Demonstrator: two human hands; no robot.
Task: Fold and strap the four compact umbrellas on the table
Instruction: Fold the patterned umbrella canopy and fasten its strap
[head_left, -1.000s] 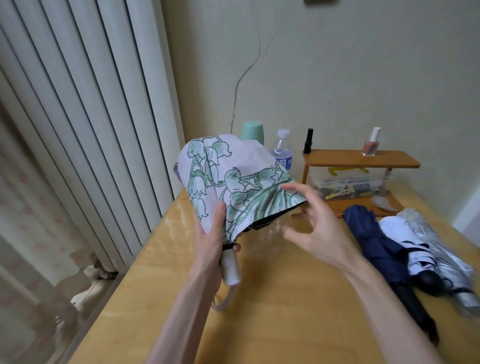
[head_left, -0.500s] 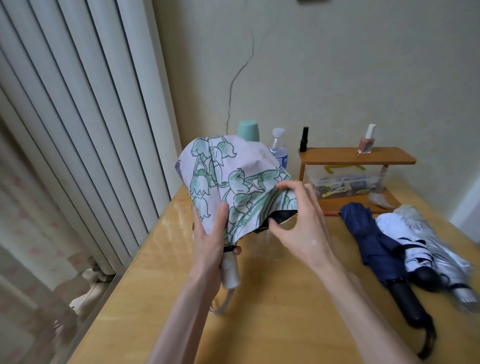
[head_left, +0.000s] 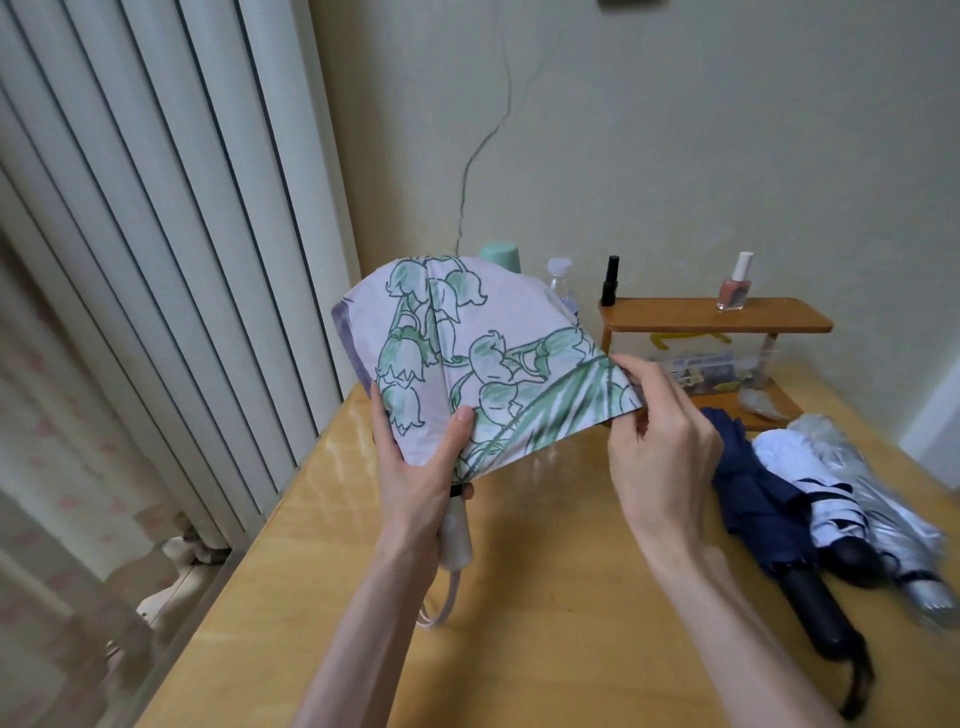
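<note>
Lilac, green-flowered fabric compact umbrella (head_left: 467, 364) stands nearly upright, white handle (head_left: 458, 535) down; my left grip (head_left: 415, 483) wraps its neck, right grip (head_left: 660, 441) pinches the canopy edge (head_left: 618, 400).

A brown wooden shelf (head_left: 675, 315) bears a pink nail-polish bottle (head_left: 734, 291) and a slim black bottle (head_left: 609, 285) — white vertical blinds (head_left: 156, 260) hang left.
</note>
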